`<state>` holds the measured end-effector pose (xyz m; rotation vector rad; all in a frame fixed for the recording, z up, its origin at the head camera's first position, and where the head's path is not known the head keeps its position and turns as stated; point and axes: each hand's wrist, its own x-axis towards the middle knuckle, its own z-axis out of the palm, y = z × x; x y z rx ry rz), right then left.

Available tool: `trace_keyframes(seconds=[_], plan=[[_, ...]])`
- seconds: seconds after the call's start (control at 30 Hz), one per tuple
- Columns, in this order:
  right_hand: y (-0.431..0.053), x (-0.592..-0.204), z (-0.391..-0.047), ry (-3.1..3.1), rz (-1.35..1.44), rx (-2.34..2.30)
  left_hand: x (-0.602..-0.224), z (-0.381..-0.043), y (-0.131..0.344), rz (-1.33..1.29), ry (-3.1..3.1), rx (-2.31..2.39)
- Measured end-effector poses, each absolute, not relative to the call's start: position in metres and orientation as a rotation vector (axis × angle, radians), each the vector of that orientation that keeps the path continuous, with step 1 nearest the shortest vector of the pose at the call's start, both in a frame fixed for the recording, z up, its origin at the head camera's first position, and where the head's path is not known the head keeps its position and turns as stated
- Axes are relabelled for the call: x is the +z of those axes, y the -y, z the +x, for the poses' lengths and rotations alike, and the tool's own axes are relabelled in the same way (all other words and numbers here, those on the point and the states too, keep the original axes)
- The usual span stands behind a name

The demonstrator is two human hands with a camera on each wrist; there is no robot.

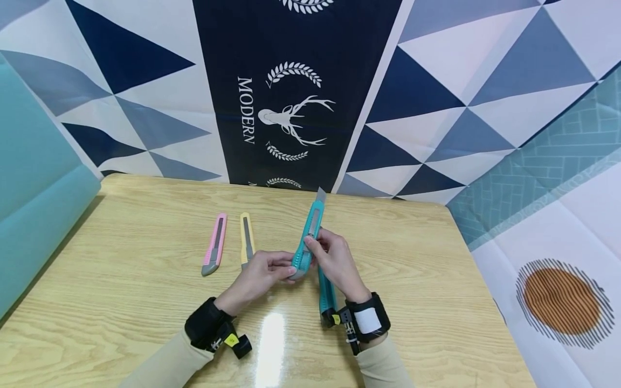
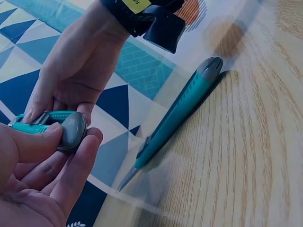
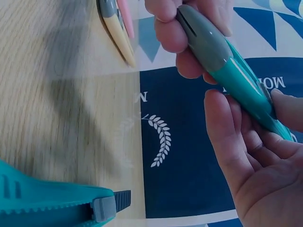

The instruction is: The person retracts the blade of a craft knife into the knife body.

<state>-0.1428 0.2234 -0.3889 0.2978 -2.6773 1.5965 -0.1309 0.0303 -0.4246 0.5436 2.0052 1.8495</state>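
Both hands hold a teal utility knife [image 1: 311,226] above the table, its blade [image 1: 321,194] out and pointing away from the person. The left hand [image 1: 261,276] pinches the grey end cap [image 2: 74,131] between thumb and fingers. Around the body curl the fingers of the right hand [image 1: 339,265], with the thumb at the slider. A second teal utility knife [image 2: 182,111] lies on the table below the right hand, which partly hides it in the head view. Its blade [image 3: 123,200] also sticks out.
Left of the hands, a pink utility knife [image 1: 214,245] and a yellow utility knife [image 1: 246,231] lie side by side on the wooden table [image 1: 145,302]. The left hand overlaps the yellow one's lower end. A patterned cloth backdrop [image 1: 286,161] rises behind the table's far edge.
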Motion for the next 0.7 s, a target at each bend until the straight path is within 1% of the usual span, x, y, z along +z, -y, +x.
trace_keyframes(seconds=[0.5,0.7], plan=[[-0.2183,-0.3893,-0.1400,2.629,0.349,1.607,-0.4245,-0.1324,-0.0295,0.499,-1.989,1.885],[-0.2140,-0.3850,-0.1389,2.653,0.284,1.625,-0.4238,-0.1328,-0.0298,0.496,-1.990,1.896]])
